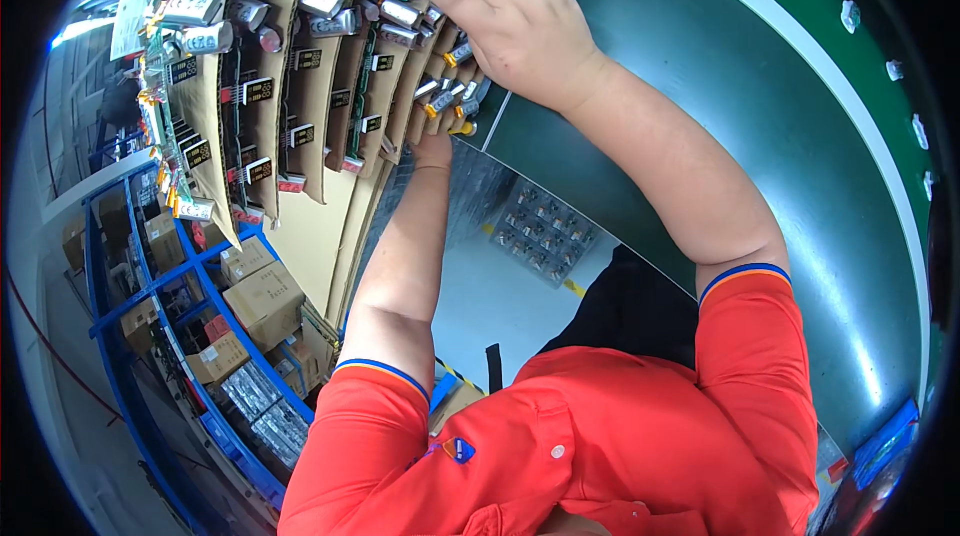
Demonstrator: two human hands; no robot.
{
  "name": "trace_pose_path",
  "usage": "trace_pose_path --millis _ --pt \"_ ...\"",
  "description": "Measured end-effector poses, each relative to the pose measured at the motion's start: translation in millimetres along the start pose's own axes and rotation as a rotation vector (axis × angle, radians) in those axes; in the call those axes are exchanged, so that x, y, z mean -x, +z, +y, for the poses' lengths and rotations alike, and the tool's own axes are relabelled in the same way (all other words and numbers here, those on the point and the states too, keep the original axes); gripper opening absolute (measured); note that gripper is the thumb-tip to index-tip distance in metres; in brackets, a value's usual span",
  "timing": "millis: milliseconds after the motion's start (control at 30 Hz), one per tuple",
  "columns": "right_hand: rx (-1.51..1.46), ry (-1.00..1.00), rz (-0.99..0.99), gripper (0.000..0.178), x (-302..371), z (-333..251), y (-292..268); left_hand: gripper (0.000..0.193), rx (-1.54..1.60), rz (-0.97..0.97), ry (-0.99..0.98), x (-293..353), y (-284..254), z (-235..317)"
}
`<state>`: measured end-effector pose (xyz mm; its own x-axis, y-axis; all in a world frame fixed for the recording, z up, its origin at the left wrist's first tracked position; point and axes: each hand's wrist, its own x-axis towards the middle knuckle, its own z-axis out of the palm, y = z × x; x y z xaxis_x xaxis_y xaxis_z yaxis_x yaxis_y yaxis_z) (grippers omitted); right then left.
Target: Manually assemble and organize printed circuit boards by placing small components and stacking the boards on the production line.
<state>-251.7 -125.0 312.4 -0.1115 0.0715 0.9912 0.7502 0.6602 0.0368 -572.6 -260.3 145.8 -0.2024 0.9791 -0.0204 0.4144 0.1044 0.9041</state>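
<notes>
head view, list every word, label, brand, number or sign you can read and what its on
Silver cylinders among the cardboard dividers: dark printed marks, not copied out here.
Black rectangular parts: small pale markings, too small to read.
Brown cartons at lower left: printing too small to read.
Blue shirt badge: pale mark, too small to read.
White sheet at upper left: too blurred to read.

Dark letters show on the silver cylinders; pale marks show on the black blocks; small print on a brown cardboard box is blurry.
</notes>
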Motion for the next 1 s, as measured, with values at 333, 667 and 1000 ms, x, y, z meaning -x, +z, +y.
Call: trace_pose_path --millis 333,667,1000 --pt "-0.002 0.234 -0.311 0.036 -17.5 -5.6 -5.5 0.032 0.568 -0.193 0.037 -1.0 -8.2 -9.1" --pt "-0.114 0.185 -0.29 0.025 -36.9 -4.3 -32.7 0.028 0.481 -0.053 -0.109 2.8 -0.1 -1.6" --pt "-0.322 0.324 -0.194 0.052 -11.9 -9.2 -17.1 0.037 -0.446 0.065 0.278 5.4 38.3 -35.6"
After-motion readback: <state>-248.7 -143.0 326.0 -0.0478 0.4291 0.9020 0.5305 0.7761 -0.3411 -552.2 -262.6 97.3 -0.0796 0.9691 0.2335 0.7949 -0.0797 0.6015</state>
